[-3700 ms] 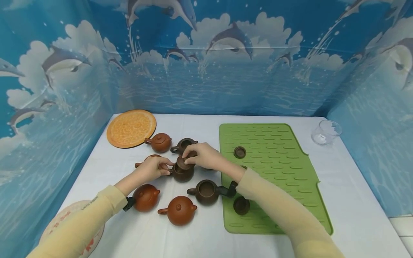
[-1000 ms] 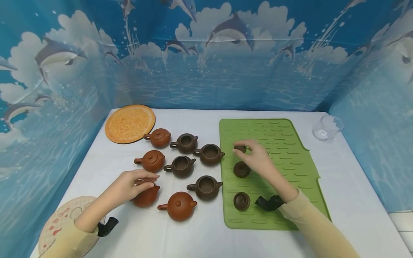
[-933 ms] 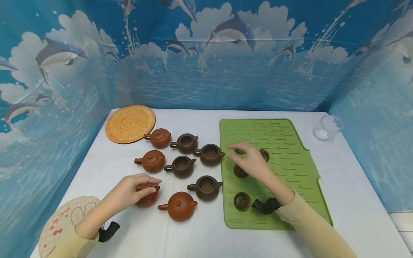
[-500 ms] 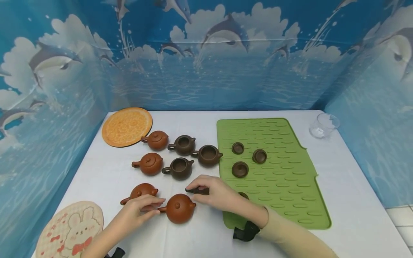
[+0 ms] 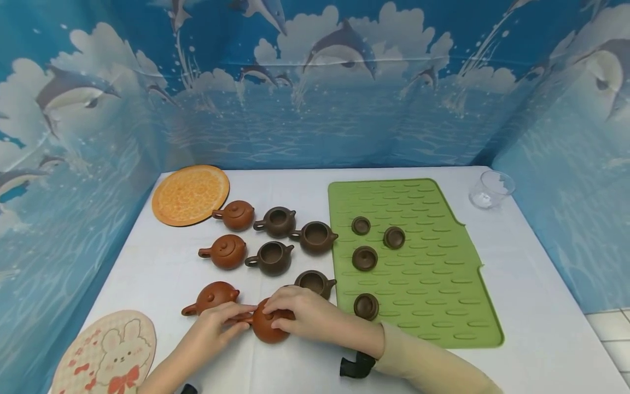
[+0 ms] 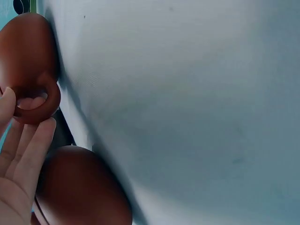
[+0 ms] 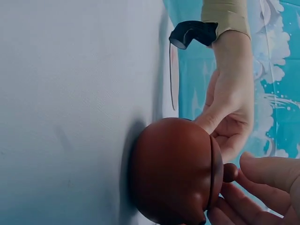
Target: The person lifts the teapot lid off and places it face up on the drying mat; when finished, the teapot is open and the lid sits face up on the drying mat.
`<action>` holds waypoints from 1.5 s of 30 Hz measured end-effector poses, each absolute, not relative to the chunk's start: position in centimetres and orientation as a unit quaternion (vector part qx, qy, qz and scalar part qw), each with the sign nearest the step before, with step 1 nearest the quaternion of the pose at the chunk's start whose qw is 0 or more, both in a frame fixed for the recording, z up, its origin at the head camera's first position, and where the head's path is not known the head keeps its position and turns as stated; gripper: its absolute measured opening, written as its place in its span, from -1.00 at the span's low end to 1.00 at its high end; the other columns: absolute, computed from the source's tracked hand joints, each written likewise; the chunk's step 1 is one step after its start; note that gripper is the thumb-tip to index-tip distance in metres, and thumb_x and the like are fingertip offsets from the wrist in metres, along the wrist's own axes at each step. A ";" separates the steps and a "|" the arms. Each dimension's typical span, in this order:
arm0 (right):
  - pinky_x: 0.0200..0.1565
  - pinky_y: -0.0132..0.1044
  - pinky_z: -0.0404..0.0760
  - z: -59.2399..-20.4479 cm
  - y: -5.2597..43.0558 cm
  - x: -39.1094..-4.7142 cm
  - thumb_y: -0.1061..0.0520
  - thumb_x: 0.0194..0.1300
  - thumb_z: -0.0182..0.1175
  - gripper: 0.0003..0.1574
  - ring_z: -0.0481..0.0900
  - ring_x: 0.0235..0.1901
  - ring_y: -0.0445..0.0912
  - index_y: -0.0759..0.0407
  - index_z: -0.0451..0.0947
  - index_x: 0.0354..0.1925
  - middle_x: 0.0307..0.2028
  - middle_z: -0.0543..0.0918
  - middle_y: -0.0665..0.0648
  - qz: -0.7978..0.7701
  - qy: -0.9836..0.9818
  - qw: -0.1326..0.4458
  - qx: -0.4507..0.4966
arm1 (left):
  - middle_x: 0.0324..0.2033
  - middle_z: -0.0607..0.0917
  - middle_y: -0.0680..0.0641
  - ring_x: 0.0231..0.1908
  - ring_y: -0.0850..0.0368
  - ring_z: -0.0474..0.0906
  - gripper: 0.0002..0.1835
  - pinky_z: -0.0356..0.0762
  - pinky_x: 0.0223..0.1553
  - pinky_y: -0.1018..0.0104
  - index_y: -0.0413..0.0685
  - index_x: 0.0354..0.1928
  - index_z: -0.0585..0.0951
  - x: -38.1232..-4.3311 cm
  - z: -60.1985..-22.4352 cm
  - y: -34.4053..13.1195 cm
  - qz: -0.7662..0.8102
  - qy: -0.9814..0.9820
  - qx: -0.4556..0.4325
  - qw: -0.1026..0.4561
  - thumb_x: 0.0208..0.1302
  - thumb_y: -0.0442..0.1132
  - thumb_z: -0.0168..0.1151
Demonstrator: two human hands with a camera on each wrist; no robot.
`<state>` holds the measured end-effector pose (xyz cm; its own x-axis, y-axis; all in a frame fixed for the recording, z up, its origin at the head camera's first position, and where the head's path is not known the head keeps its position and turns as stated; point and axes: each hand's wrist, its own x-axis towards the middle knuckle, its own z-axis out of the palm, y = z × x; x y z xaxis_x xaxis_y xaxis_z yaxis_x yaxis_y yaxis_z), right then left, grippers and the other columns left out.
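Observation:
The front reddish-brown teapot (image 5: 268, 329) stands on the white cloth between my hands. My left hand (image 5: 213, 331) pinches its looped handle (image 6: 54, 97) between thumb and fingers. My right hand (image 5: 312, 314) reaches over from the right, and its thumb and fingers close around the round knob (image 7: 229, 172) of the lid. That lid sits in place on the pot. Another reddish-brown teapot (image 5: 215, 298) with its lid on is just behind my left hand. A dark brown teapot without a lid (image 5: 313, 280) is partly hidden behind my right hand.
More lidded reddish teapots (image 5: 226, 253) and lidless dark teapots (image 5: 274, 260) stand farther back. Several dark lids (image 5: 365, 258) lie on a green mat (image 5: 433, 284). A round orange mat (image 5: 189, 196), a rabbit-print mat (image 5: 120, 355) and a clear glass (image 5: 487, 194) lie around the edges.
Earlier my right hand lifted a dark lid from a dark teapot; several lids now lie on the mat. Since then both hands have come to the front reddish teapot, the left from its neighbour.

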<state>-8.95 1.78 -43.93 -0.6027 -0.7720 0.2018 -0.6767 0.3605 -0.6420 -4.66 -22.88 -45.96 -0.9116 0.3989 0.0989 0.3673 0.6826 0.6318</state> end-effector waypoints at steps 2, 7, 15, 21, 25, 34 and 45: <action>0.14 -0.43 0.53 -43.9 1.5 -9.0 0.10 0.28 0.34 -0.72 0.61 0.06 -0.18 0.09 0.70 -0.04 -0.03 0.70 -0.02 -0.342 0.826 0.064 -0.443 | -0.14 0.77 0.05 -0.19 0.28 0.72 -0.70 0.68 -0.23 0.43 0.05 -0.06 0.73 -4.6 -46.1 -22.9 0.333 0.921 0.203 0.015 0.13 -0.32 0.42; 0.16 -0.43 0.52 -43.9 1.0 -9.0 0.12 0.31 0.29 -0.79 0.61 0.06 -0.18 0.11 0.70 -0.08 -0.03 0.70 -0.02 -0.322 0.833 0.056 -0.446 | -0.17 0.78 0.12 -0.15 0.27 0.70 -0.68 0.68 -0.20 0.42 0.08 -0.08 0.76 -4.6 -46.2 -22.8 0.325 0.925 0.194 0.003 0.08 -0.32 0.45; 0.16 -0.41 0.52 -44.1 0.9 -8.8 0.15 0.34 0.25 -0.89 0.61 0.06 -0.17 0.08 0.66 -0.16 -0.02 0.69 -0.02 -0.318 0.838 0.038 -0.441 | -0.22 0.79 0.12 -0.17 0.24 0.70 -0.72 0.67 -0.22 0.43 0.08 -0.10 0.77 -4.7 -45.9 -22.8 0.327 0.924 0.200 0.001 0.10 -0.27 0.46; 0.14 -0.41 0.54 -43.6 1.6 -8.6 0.13 0.35 0.25 -0.88 0.62 0.06 -0.19 0.05 0.67 -0.15 -0.01 0.71 -0.03 -0.390 0.828 0.060 -0.398 | -0.20 0.79 0.11 -0.17 0.23 0.70 -0.73 0.67 -0.23 0.43 0.08 -0.11 0.77 -4.7 -45.8 -22.8 0.325 0.925 0.196 0.010 0.10 -0.27 0.45; 0.06 -0.42 0.60 -42.7 3.2 -8.6 0.10 0.30 0.30 -0.81 0.63 0.03 -0.22 0.04 0.69 -0.10 -0.02 0.73 -0.02 -0.491 0.802 0.125 -0.316 | -0.22 0.78 0.12 -0.19 0.28 0.68 -0.72 0.67 -0.23 0.44 0.09 -0.12 0.77 -4.8 -45.7 -22.7 0.325 0.926 0.190 0.015 0.08 -0.28 0.47; -0.02 -0.31 0.67 -42.1 10.2 -10.1 0.13 0.35 0.24 -0.65 0.68 -0.03 -0.20 0.26 0.63 0.05 0.05 0.69 0.19 -0.643 0.711 0.246 -0.142 | -0.23 0.78 0.13 -0.22 0.32 0.66 -0.72 0.67 -0.24 0.43 0.07 -0.11 0.77 -4.7 -45.5 -22.6 0.329 0.926 0.185 0.023 0.09 -0.28 0.45; 0.10 -0.29 0.60 -44.1 19.2 -10.7 0.33 0.52 -0.14 -0.59 0.70 0.02 -0.09 0.08 0.58 0.08 0.03 0.70 0.09 -0.815 0.466 0.328 -0.107 | -0.23 0.77 0.15 -0.21 0.30 0.67 -0.70 0.66 -0.23 0.45 0.10 -0.09 0.77 -4.7 -45.5 -22.5 0.321 0.930 0.174 0.027 0.08 -0.29 0.46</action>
